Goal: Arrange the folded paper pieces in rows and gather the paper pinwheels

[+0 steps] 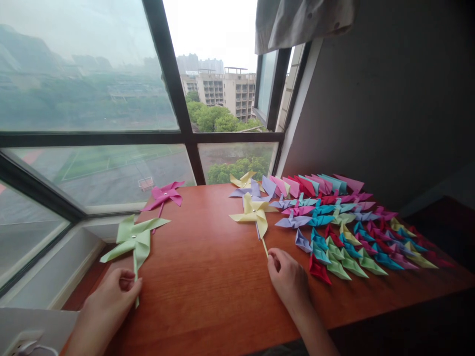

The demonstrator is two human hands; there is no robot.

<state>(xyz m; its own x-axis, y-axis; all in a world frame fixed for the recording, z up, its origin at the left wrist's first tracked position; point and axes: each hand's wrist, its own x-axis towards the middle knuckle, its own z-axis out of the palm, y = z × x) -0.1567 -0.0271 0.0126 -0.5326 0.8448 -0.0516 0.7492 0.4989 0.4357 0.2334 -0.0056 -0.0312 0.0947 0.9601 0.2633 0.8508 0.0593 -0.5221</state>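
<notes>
Between the thumb and fingers of my left hand is the stick of a light green paper pinwheel, near the table's left edge. My right hand pinches the thin stick of a pale yellow paper pinwheel, whose head lies toward the far side of the table. Just beyond it are a lavender pinwheel and another yellow pinwheel, partly overlapped. A magenta pinwheel lies past the green one, at the table's far left corner.
Rows of folded paper boats and paper cranes in several colours cover the right of the wooden table. A window stands behind it, a dark wall to the right. A socket with a plug is at lower left.
</notes>
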